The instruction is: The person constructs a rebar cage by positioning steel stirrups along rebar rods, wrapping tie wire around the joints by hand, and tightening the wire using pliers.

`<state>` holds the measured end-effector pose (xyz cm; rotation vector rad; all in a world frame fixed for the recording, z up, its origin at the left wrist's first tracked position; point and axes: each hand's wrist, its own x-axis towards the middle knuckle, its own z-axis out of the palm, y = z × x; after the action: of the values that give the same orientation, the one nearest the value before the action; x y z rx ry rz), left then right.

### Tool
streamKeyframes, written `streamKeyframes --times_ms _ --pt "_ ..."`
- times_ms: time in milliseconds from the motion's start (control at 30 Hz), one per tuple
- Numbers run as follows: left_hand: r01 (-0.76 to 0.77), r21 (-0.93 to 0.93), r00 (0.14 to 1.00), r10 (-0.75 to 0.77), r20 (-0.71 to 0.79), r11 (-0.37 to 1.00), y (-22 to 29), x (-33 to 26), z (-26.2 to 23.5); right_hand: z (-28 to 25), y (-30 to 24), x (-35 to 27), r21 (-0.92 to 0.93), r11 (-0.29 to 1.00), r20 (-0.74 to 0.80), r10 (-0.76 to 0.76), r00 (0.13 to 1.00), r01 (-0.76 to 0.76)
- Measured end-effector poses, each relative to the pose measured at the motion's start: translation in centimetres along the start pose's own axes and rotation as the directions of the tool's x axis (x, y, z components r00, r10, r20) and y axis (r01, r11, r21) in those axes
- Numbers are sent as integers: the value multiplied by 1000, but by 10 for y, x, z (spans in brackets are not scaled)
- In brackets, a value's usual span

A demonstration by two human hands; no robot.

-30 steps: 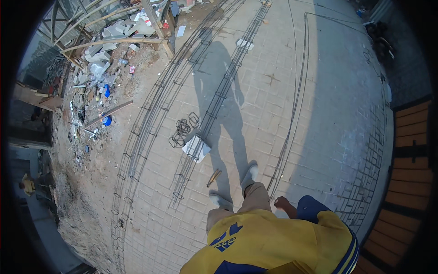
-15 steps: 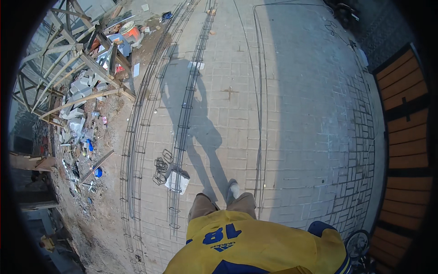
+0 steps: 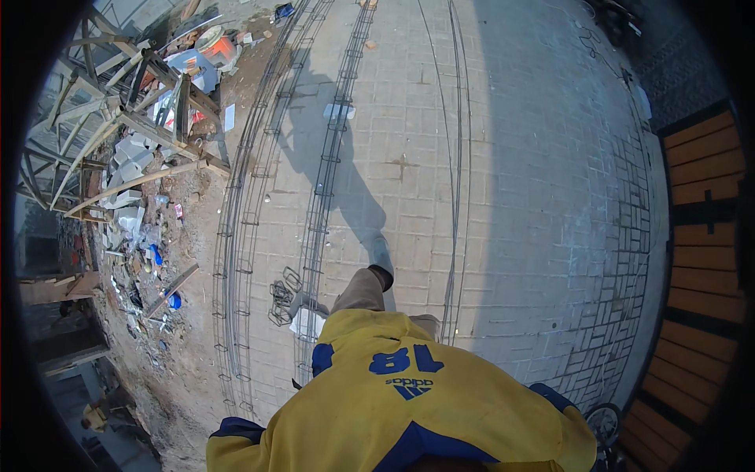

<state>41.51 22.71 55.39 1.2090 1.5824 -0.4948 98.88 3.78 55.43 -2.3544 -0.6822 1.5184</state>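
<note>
Neither my left hand nor my right hand shows; my torso in a yellow and blue top (image 3: 464,401) hides them. The left sleeve (image 3: 236,433) comes out at the lower left, its end out of sight. One leg (image 3: 360,291) reaches forward on the pavement, the dark shoe (image 3: 382,275) at its end. Just left of it runs a long narrow rebar cage (image 3: 320,189) with square ties. Its near end passes by a whitish block (image 3: 307,324). A small heap of bent wire stirrups (image 3: 281,303) lies beside the block.
More rebar cages (image 3: 236,236) lie lengthwise further left. Long thin bars (image 3: 456,197) run along my right. Rubble (image 3: 130,165), a wooden frame (image 3: 149,118) and an orange bucket (image 3: 216,46) stand at the left edge. A slatted wooden gate (image 3: 704,259) and a bicycle wheel (image 3: 604,425) are on the right.
I have stepped forward with one leg, and my torso now leans lower and covers more of the view. The left sleeve has come into view.
</note>
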Motion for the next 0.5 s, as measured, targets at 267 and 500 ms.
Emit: streamKeyframes --times_ms 267,500 --pt "-101 -90 989 90 -115 991 209 93 -157 -109 -152 91 230 973 -187 75 979 -30" --pt "-321 -152 940 295 -171 935 460 180 -244 -129 -170 180 15 982 17 190 982 -191"
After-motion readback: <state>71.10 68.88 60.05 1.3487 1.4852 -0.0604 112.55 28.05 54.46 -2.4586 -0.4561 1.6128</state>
